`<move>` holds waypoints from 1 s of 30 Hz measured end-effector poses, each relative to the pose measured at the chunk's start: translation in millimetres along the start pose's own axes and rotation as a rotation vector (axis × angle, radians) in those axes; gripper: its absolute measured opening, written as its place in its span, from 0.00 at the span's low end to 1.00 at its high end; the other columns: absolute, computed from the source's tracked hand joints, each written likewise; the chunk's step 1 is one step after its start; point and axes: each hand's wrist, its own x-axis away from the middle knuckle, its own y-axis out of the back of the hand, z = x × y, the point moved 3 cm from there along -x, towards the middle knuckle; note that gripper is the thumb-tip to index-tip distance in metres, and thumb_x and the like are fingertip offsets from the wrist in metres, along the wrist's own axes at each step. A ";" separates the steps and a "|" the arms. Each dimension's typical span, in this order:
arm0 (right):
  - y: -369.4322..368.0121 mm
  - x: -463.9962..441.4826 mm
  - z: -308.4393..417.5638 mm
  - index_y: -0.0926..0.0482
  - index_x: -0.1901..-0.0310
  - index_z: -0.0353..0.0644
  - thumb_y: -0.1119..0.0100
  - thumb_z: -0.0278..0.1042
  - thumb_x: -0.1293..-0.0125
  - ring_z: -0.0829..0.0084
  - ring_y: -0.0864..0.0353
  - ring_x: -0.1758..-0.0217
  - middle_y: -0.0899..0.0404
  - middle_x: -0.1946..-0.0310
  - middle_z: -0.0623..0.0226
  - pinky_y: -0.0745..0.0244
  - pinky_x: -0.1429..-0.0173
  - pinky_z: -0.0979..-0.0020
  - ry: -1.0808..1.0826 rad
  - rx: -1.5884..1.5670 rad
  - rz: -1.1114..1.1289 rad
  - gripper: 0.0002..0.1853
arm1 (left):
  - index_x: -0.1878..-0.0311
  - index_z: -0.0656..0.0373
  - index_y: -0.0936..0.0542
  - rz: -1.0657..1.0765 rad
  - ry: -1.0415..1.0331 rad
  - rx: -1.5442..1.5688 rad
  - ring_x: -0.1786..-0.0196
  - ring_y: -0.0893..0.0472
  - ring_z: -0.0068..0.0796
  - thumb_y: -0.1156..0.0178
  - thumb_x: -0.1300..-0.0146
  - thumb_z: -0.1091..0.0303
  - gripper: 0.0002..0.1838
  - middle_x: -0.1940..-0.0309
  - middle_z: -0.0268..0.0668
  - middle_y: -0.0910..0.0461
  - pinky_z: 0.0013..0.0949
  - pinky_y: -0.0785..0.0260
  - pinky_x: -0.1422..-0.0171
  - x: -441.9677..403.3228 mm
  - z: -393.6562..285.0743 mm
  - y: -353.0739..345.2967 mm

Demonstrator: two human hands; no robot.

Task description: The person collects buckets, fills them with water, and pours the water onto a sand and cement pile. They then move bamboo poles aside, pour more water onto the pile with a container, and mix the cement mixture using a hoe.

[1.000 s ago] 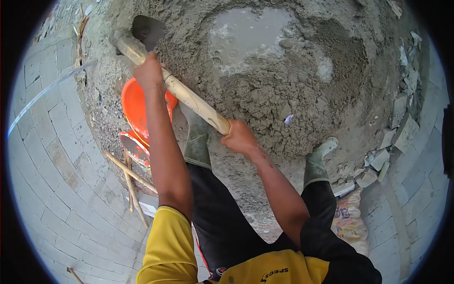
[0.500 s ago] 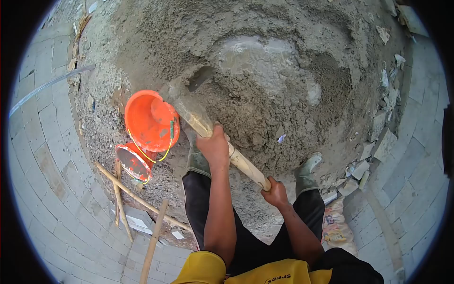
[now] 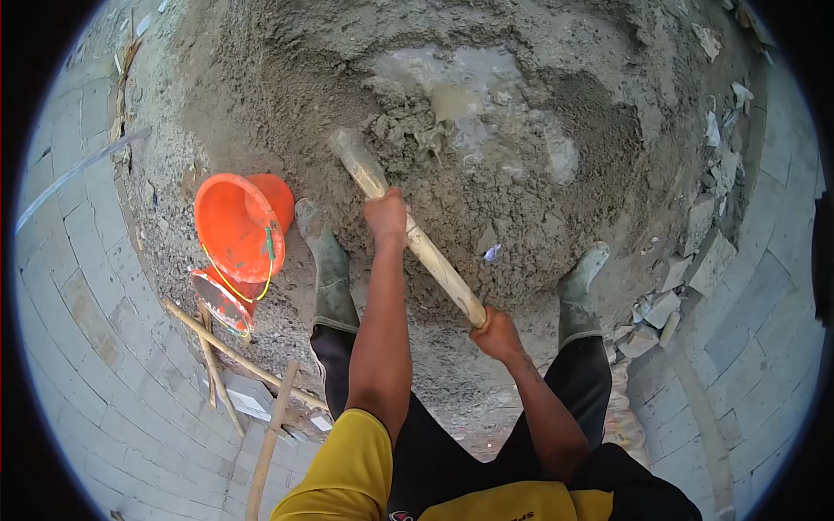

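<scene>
Both my hands are closed around the thick pale wooden handle of a hoe [image 3: 443, 276], which slants across the middle of the view. My left hand [image 3: 385, 214] grips it higher up, near the mud-caked head end. My right hand [image 3: 497, 334] wraps the butt of the handle, close to my right knee. The hoe's blade is hidden in the grey wet mortar [image 3: 460, 195] at the handle's upper end. A watery pool [image 3: 456, 100] lies in the mortar just beyond it.
Two orange buckets, a larger one [image 3: 228, 208] and a smaller one [image 3: 215, 304], lie tipped at the left. My rubber boots [image 3: 333, 282] stand apart at the mortar's near edge. Wooden poles [image 3: 230, 352] lie lower left. Broken blocks [image 3: 708, 260] line the right side, before block walls.
The hoe's head has moved rightward and down into the mortar; its dark blade, visible before, is now hidden. Both hands have shifted slightly left and up with the handle.
</scene>
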 end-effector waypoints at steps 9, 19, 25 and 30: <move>-16.2 17.2 65.2 0.25 0.59 0.43 0.33 0.30 0.50 0.49 0.16 0.67 0.17 0.71 0.52 0.22 0.63 0.53 0.374 -0.231 -0.213 0.15 | 0.53 0.68 0.29 -0.011 -0.539 0.236 0.80 0.27 0.22 0.44 0.38 0.77 0.11 0.79 0.35 0.27 0.27 0.36 0.74 144.1 -145.2 81.4; 44.3 -152.5 198.3 0.20 0.59 0.31 0.35 0.32 0.49 0.50 0.14 0.61 0.17 0.66 0.43 0.21 0.57 0.58 0.220 -0.511 -0.128 0.17 | 0.56 0.76 0.25 0.016 -0.530 -0.277 0.79 0.24 0.29 0.39 0.40 0.68 0.17 0.79 0.38 0.24 0.36 0.33 0.74 -116.0 -265.8 -81.4; -17.1 -41.3 109.4 0.22 0.55 0.32 0.36 0.33 0.49 0.48 0.15 0.59 0.16 0.66 0.44 0.20 0.55 0.56 -0.042 -0.285 -0.039 0.20 | 0.60 0.72 0.24 0.096 -0.137 -0.228 0.77 0.24 0.31 0.41 0.39 0.68 0.13 0.79 0.38 0.25 0.36 0.33 0.71 -58.5 -114.3 -10.6; -93.9 57.6 -14.1 0.23 0.55 0.36 0.33 0.33 0.49 0.49 0.14 0.66 0.16 0.70 0.50 0.20 0.60 0.52 -0.069 -0.103 -0.072 0.19 | 0.55 0.69 0.24 0.081 0.025 -0.068 0.74 0.24 0.27 0.40 0.39 0.71 0.12 0.72 0.36 0.25 0.35 0.31 0.70 28.4 32.2 56.1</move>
